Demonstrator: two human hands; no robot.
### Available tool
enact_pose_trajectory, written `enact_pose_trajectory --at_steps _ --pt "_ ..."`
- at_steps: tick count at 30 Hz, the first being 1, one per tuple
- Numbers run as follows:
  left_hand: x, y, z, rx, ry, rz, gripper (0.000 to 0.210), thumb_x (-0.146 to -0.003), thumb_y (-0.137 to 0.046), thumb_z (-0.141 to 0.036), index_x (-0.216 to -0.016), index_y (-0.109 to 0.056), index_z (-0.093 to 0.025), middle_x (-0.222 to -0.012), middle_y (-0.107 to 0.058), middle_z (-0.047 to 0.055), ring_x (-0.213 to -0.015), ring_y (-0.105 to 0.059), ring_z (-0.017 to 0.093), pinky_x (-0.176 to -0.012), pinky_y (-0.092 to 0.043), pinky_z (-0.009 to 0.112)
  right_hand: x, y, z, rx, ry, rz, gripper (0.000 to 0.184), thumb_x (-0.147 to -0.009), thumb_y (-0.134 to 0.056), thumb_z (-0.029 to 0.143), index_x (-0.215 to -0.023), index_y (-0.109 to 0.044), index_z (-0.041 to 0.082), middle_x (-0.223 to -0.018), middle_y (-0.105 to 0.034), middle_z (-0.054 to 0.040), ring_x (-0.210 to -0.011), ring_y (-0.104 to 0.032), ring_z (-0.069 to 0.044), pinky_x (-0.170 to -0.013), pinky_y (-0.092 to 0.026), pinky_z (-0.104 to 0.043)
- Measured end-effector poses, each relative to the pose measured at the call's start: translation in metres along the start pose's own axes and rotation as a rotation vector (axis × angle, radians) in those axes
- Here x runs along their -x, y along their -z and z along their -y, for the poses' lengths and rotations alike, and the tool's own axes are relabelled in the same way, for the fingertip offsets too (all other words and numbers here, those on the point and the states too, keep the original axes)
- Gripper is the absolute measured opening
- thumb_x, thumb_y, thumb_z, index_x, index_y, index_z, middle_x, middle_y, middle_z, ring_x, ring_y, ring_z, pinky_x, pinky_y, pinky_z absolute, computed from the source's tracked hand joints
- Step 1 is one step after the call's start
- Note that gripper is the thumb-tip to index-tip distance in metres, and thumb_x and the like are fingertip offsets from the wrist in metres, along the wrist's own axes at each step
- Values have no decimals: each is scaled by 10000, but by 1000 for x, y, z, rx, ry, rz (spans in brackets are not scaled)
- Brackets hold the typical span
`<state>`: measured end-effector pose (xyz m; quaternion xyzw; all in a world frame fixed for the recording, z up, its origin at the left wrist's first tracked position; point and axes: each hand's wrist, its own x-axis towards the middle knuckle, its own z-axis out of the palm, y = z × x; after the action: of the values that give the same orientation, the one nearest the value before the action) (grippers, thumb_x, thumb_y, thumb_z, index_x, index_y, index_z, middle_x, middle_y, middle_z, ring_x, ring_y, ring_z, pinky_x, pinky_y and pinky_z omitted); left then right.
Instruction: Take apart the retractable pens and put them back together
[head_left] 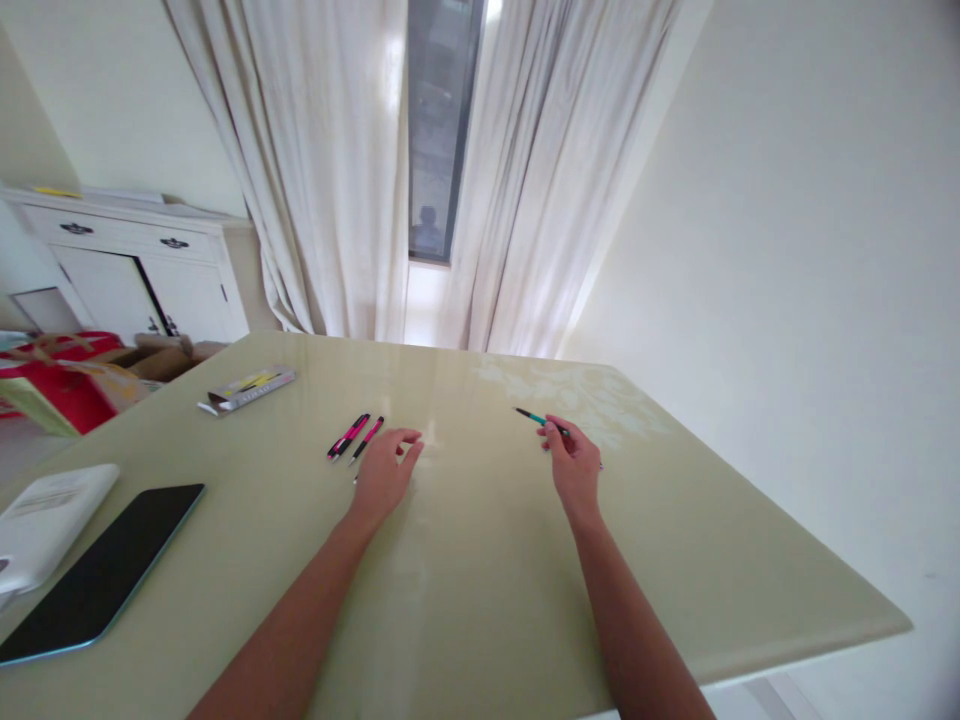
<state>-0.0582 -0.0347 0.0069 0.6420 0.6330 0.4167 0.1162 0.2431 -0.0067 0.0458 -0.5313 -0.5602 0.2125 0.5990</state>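
Observation:
My right hand [574, 455] grips a teal and black pen [534, 417], its dark tip pointing left and away from me. A small bit of something shows at that hand's right edge, too small to name. My left hand [388, 468] rests on or just over the table, fingers apart and curved, with nothing between them. Just left of it lie pink and black pens [349, 437], two side by side, and another pink and black pen [367, 440] close to the fingers. A small tip pokes out by the left wrist; the rest is hidden under the hand.
On the pale green table [480, 600], an opened cardboard box [251, 388] lies at the far left. A black tablet [105, 570] and a white device [56, 520] are at the near left. Beyond stand curtains [330, 180], a white cabinet [142, 270] and red bags [67, 385].

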Motion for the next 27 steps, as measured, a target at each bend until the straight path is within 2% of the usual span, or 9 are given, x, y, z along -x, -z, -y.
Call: enact_pose_trajectory --at_steps 2,5,7,10,12,16,22,27 --pt "-3 10 14 -266 62 -53 305 -936 -537 -318 -1148 -711 -185 -1189 -685 128 -1098 -612 293 -992 -464 421 -14 22 -10 222 -33 -54 449 -918 -556 465 -1194 -725 153 -948 -780 -118 -782 -708 -243 -742 -524 -358" --pt "-2 19 31 -509 228 -45 413 -933 -560 -374 -1309 -637 -223 -1325 -603 164 -1221 -529 376 -977 -467 512 -21 44 -32 653 -46 -69 406 -929 -527 366 -1203 -745 160 -970 -777 -143 -891 -705 -286 -802 -482 -375" --pt "0 20 38 -544 278 -19 456 -939 -553 -395 -1362 -598 -232 -1346 -583 172 -1204 -535 384 -951 -483 515 -19 51 -47 844 -8 -30 398 -946 -492 315 -1216 -738 155 -1009 -771 -156 -911 -700 -284 -800 -460 -363" --pt "-1 19 42 -512 228 1 392 -957 -505 -298 -1312 -634 -194 -1306 -604 169 -1181 -571 336 -1022 -459 469 -13 50 -64 1017 66 20 381 -954 -467 268 -1191 -735 139 -1097 -752 -173 -949 -686 -285 -785 -439 -354" --pt "-3 19 43 -483 196 0 363 -956 -477 -239 -1262 -659 -170 -1252 -630 163 -1165 -595 303 -1072 -433 435 -11 45 -71 1082 101 38 363 -963 -472 273 -1178 -734 141 -1136 -737 -177 -986 -673 -291 -789 -431 -358" --pt "-7 22 43 -431 251 7 340 -937 -515 -253 -1219 -675 -153 -1174 -670 162 -1116 -631 304 -1052 -456 426 -10 34 -74 1140 193 55 333 -991 -483 335 -1152 -721 165 -1133 -718 -172 -1067 -643 -298 -822 -427 -362" --pt "-8 24 45 -383 309 9 262 -919 -576 -302 -1108 -713 -184 -1123 -708 144 -1062 -662 303 -979 -503 415 -9 29 -76 1154 220 149 250 -995 -473 267 -999 -703 170 -972 -710 -138 -918 -659 -258 -768 -430 -336" --pt "-9 24 45 -362 325 10 232 -903 -612 -338 -1050 -704 -184 -1084 -719 138 -1027 -674 305 -913 -534 404 -7 27 -69 1163 260 122 246 -992 -466 241 -958 -699 171 -990 -689 -137 -967 -634 -262 -829 -422 -342"
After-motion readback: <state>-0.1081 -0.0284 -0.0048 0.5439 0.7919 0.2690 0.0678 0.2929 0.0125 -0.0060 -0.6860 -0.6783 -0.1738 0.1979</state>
